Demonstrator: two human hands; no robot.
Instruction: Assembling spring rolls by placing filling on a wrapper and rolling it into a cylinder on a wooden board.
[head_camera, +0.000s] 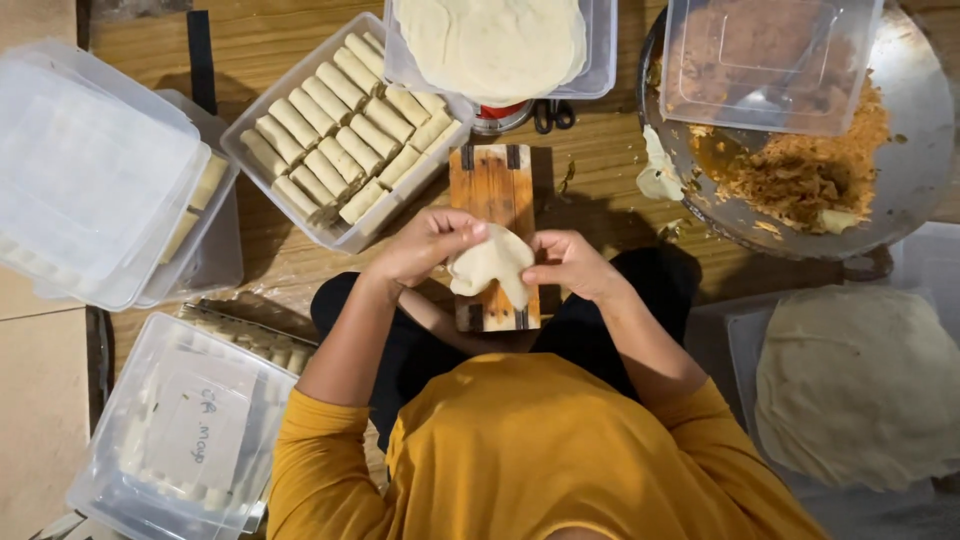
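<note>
So a thin dough wrapper (492, 262) is being folded over the small wooden board (494, 215) in the middle of the frame. It's pinched at its left edge by the left hand (425, 245) and at its right edge by the right hand (568, 265), so both grips are clamped on the same sheet, fingertips together.

To get this fold right, the sheet is probably best kept slack rather than stretched, since it looks thin and likely tears if tugged from both sides. The pinches are better placed close to the edge, with the fold pressed down against the board so it stays flat. Whether filling is already inside can't be made out.

Room is tight. Just above and left of the board, a clear tray of finished rolls (345, 125) sits packed in neat rows, its near corner almost touching the board. Straight above, a tub of flat wrappers (492, 45) is parked. In the upper right, a big metal pan of orange filling (800, 175) is found, partly covered by a clear lid (770, 60). More wrappers are stacked at lower right (860, 385), and lidded boxes (95, 170) fill the left side. The only free wooden surface (600, 170) is the strip right of the board, so elbows are best kept tucked in.
</note>
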